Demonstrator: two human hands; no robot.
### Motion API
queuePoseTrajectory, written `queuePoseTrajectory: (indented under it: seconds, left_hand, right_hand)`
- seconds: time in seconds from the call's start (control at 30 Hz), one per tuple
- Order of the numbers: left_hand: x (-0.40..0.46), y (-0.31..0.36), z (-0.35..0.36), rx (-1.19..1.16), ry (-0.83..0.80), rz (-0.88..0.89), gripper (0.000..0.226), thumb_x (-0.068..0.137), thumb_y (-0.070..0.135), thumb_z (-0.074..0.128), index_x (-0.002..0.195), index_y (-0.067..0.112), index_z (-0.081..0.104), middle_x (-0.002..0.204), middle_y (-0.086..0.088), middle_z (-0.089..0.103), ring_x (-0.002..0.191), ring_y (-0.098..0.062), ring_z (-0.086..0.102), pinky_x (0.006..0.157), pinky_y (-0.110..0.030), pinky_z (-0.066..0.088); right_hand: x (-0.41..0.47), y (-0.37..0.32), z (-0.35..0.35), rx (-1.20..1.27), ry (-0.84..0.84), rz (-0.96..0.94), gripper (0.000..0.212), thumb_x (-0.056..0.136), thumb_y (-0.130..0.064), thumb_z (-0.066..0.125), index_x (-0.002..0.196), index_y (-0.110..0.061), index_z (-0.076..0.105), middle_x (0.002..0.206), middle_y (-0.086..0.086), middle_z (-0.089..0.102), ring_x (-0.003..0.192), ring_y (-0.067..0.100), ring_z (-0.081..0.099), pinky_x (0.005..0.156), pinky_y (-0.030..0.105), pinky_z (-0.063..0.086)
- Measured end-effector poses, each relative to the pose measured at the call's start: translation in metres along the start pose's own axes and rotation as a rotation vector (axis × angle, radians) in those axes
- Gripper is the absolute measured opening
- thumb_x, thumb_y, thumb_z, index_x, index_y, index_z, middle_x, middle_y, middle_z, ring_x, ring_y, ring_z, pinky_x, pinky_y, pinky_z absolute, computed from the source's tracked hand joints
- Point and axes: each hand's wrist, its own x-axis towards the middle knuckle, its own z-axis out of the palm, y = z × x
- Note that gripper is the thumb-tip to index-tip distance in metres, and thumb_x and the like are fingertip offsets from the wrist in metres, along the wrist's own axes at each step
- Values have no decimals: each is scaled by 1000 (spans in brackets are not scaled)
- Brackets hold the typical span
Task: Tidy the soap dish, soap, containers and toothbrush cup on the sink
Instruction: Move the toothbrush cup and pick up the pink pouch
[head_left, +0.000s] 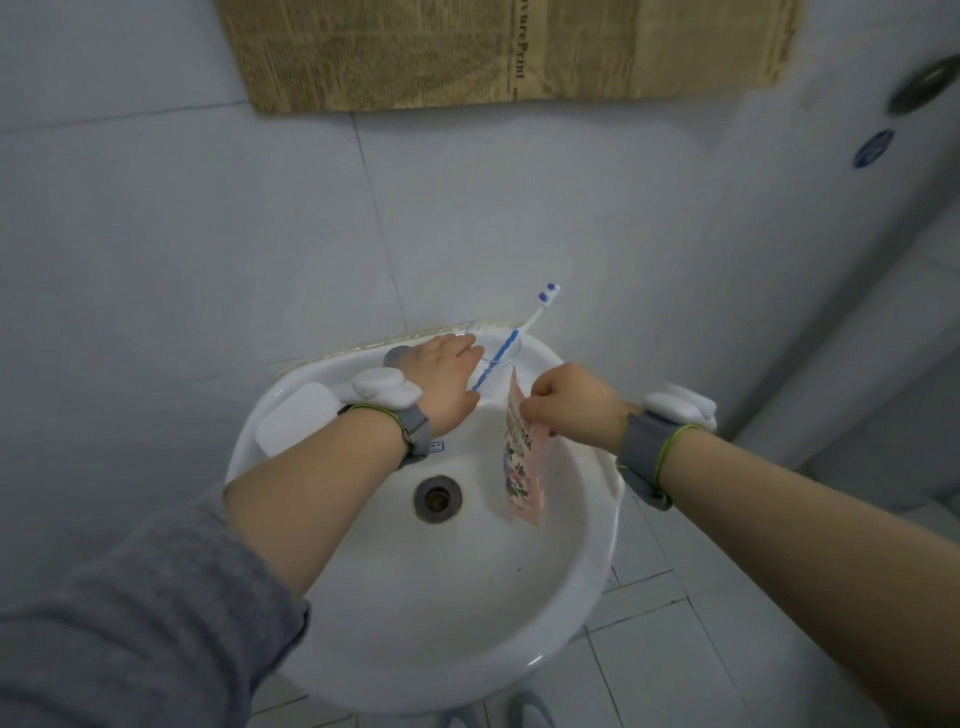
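My left hand wraps around a clear toothbrush cup on the back rim of the white sink. A blue and white toothbrush leans in the cup, head up to the right. My right hand pinches the top of a pink flowered pouch, which hangs over the basin. A white soap dish lies on the left rim, partly behind my left wrist. I cannot see any soap.
The drain is in the middle of the basin. A tiled wall stands right behind the sink, with a sheet of newspaper stuck high on it. Floor tiles show at lower right.
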Motion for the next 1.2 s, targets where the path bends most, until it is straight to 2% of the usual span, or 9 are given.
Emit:
queuePoseTrajectory:
  seconds: [0.1,0.2,0.33,0.6,0.77,0.9,1.07,1.17,1.2]
  left_hand:
    - [5,3,-3,31,15,7,55,88,34,48,139,21,35,152,1,32,138,-21,30,108,-35,29]
    - [10,6,-4,56,-5,5,50,88,34,48,136,21,39,148,2,37,136,-21,32,105,-37,32]
    - [16,7,-1,86,-62,28,48,87,34,47,132,20,42,142,-1,42,132,-23,34,103,-39,34]
    - [21,7,9,78,-102,27,53,86,39,47,134,19,40,143,-5,40,131,-27,37,106,-41,34]
    - [20,6,15,21,-126,-17,55,86,37,48,135,15,38,145,-8,37,129,-30,42,103,-42,39]
    - [19,2,15,-12,-128,-42,51,87,35,49,133,13,40,141,-10,41,125,-30,47,98,-44,44]
    - [18,0,16,-53,-122,-48,48,87,33,50,130,12,43,135,-10,45,120,-30,49,94,-41,45]
    - [18,2,16,-62,-100,-57,47,86,33,51,128,12,44,131,-8,46,117,-30,51,87,-39,44]
    - [18,2,16,-58,-94,-59,47,85,33,52,127,12,44,130,-8,46,116,-30,51,86,-39,44]
  right_hand:
    - [0,0,-21,46,72,7,24,77,-15,57,68,4,68,78,21,73,65,21,61,73,40,58]
    - [2,1,-40,67,129,11,19,75,-14,58,64,-2,69,80,21,75,65,22,63,76,43,59]
    - [8,-2,-60,45,163,4,20,76,-13,58,70,3,70,85,23,75,68,25,65,77,46,58]
    - [22,-8,-73,-118,211,7,26,88,-7,49,88,5,72,91,19,75,75,33,74,53,29,53]
    - [32,-15,-71,-149,236,33,30,93,-5,42,101,4,70,104,19,74,98,34,69,90,41,55]
    - [40,-20,-65,-169,253,78,31,94,-6,42,108,2,69,113,18,69,106,33,63,92,36,52]
    - [48,-14,-51,-27,343,82,29,92,-7,43,95,4,70,102,21,72,94,35,65,85,40,53]
    - [51,-12,-47,104,345,130,28,90,-4,43,68,-4,61,100,25,73,95,37,68,86,43,55]
    - [51,-11,-47,134,344,143,29,90,-4,43,66,-8,58,99,23,73,94,36,70,85,42,55]
